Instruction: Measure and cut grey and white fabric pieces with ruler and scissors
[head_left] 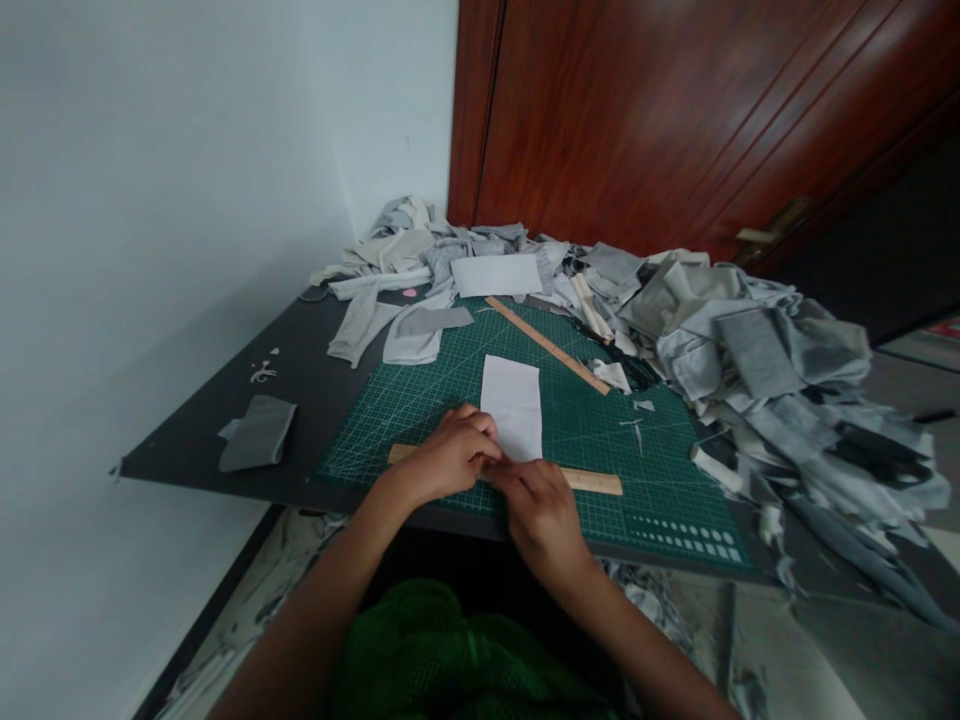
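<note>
Nearest is the wearer's green garment. Beyond it stands the dark counter, carrying a green cutting mat. A heap of fabric scraps occupies the right side. The workpiece, a white cloth, lies lengthwise on the mat, its near end at the hands. Left hand and right hand: fingers curled, tips meeting, with no visible gap; both appear to pinch the near end. Exact fingertip contact is hidden. A wooden ruler extends past both hands.

Step in hand, as I judge it: folding or aligning the near edge. The next move calls for even tension and a straight edge.
</note>
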